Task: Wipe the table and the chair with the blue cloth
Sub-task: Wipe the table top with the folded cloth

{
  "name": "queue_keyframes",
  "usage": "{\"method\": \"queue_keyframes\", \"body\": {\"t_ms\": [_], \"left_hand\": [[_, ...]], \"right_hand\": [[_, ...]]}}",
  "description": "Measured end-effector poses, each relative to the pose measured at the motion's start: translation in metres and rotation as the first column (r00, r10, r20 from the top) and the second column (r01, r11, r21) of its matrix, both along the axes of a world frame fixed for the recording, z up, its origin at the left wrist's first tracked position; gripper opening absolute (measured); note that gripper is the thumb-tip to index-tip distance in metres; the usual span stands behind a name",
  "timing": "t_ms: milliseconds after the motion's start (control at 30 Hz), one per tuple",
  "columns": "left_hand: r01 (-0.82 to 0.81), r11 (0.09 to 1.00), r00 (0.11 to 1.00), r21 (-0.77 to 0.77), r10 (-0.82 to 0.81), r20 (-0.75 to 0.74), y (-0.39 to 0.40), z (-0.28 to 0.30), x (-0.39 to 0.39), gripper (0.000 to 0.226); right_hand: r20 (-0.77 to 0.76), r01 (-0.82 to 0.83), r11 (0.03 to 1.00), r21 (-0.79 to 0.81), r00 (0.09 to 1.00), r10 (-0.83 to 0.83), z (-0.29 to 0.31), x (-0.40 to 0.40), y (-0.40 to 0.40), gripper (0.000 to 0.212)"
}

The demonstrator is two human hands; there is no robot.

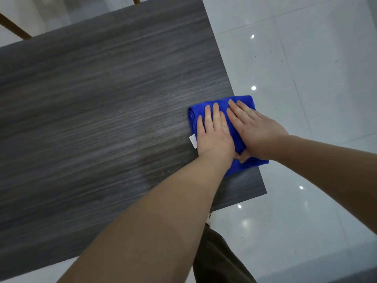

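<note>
Both hands lie flat, fingers spread, pressing a folded bright blue microfibre cloth (222, 106) onto the dark grey wood-grain tabletop (98, 103); neither grip is clenched. The left hand (214, 133) and right hand (255, 129) touch at the thumbs. The cloth sits at the tabletop's right edge, its white tag (193, 141) just left of the left hand. Glossy white floor tiles (306, 58) lie beyond the right hand.

The grey table (91, 111) lies bare and open to the left of and beyond the folded blue cloth (222, 103), which sits at the right edge under the flat left hand (214, 135) and right hand (253, 129), with only tiled floor (316, 78) past that edge
</note>
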State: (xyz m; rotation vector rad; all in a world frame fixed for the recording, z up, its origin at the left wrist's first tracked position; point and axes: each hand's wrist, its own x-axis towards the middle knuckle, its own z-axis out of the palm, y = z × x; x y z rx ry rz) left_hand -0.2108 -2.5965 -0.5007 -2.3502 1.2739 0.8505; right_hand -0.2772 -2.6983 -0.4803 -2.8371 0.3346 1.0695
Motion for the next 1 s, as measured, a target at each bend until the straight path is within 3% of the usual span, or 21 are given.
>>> {"method": "queue_keyframes", "body": {"t_ms": [267,667,1000], "left_hand": [[-0.004,0.998,0.999,-0.057,0.006,0.031,-0.007,-0.001,0.037,0.132],[0.043,0.988,0.999,-0.148,-0.046,-0.022,0.014,-0.001,0.055,0.129],[0.003,0.988,1.000,-0.155,-0.006,-0.021,0.067,-0.002,0.087,0.126]], "right_hand": [[0.011,0.031,0.999,-0.025,0.999,-0.030,0.000,0.034,-0.008,0.148],[-0.013,0.066,0.997,-0.025,0.998,-0.067,0.005,0.039,0.004,0.145],[-0.022,0.057,0.998,-0.017,0.998,-0.057,0.004,0.077,0.057,0.143]]}}
